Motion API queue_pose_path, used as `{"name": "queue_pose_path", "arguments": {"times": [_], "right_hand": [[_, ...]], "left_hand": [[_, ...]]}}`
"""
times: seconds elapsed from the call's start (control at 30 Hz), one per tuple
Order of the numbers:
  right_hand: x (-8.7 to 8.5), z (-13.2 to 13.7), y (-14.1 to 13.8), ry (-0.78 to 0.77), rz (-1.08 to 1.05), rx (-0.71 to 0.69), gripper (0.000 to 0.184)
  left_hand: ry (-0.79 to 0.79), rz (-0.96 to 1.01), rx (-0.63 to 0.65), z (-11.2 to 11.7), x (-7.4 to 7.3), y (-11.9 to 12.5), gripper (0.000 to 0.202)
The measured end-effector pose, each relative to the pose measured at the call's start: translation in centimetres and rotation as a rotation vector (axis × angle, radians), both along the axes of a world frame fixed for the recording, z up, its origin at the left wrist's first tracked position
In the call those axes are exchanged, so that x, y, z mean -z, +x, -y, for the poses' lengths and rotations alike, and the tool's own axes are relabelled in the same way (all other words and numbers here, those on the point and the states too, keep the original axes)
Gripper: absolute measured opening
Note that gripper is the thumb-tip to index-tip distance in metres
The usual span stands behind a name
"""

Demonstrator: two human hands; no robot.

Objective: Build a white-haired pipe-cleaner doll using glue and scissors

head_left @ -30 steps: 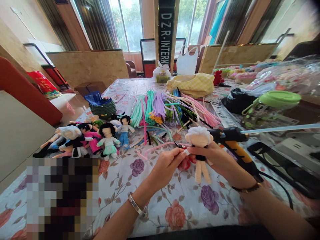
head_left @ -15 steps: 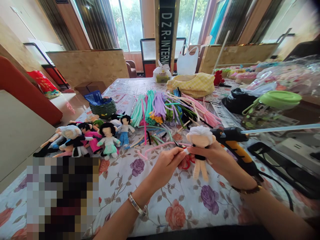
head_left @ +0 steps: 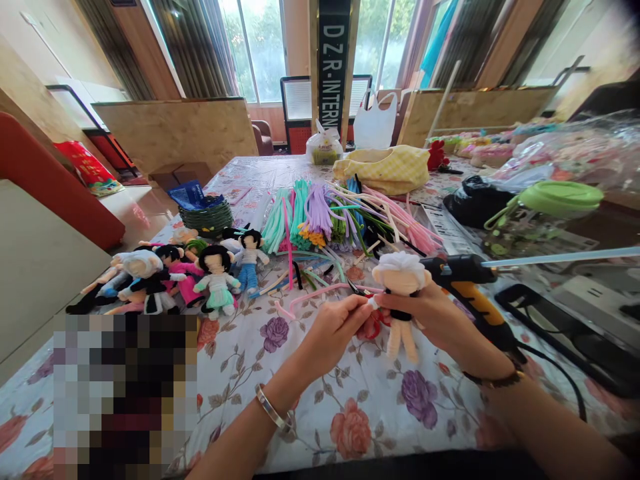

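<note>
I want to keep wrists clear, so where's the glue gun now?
In the head view, the glue gun is right of centre on the flowered tablecloth, right of the right hand and the held doll, nearer than the green-lidded container.

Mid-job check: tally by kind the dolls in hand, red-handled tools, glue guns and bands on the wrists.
Held doll: 1
Red-handled tool: 1
Glue gun: 1
Wrist bands: 2 (silver bangle, dark bracelet)
Total: 5
</note>
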State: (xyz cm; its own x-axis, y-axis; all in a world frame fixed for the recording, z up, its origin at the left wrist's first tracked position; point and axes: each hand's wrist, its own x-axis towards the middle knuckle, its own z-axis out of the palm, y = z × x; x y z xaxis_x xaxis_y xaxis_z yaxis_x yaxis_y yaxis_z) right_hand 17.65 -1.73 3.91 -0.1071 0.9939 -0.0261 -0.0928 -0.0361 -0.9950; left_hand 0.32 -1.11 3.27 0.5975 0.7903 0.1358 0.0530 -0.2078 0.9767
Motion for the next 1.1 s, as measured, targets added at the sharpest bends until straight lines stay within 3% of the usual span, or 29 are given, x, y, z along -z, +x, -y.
{"name": "queue_pose_path", "arguments": {"times": [0.33, 0.63, 1.1], "right_hand": [[-0.7, 0.2, 0.0, -0.149, -0.054, -0.007, 0.025], [0.4, 0.0, 0.0, -0.016, -0.002, 0.023, 0.023], [-0.5, -0.2, 0.2, -0.101, -0.02, -0.039, 0.027]], "left_hand": [[0.031, -0.01, 0.005, 0.1, -0.2, -0.1, 0.029], [0.087, -0.064, -0.098, 0.0, 0.0, -0.1, 0.033], [-0.011, -0.003, -0.039, -0.3, 0.2, -0.1, 0.03]]}}
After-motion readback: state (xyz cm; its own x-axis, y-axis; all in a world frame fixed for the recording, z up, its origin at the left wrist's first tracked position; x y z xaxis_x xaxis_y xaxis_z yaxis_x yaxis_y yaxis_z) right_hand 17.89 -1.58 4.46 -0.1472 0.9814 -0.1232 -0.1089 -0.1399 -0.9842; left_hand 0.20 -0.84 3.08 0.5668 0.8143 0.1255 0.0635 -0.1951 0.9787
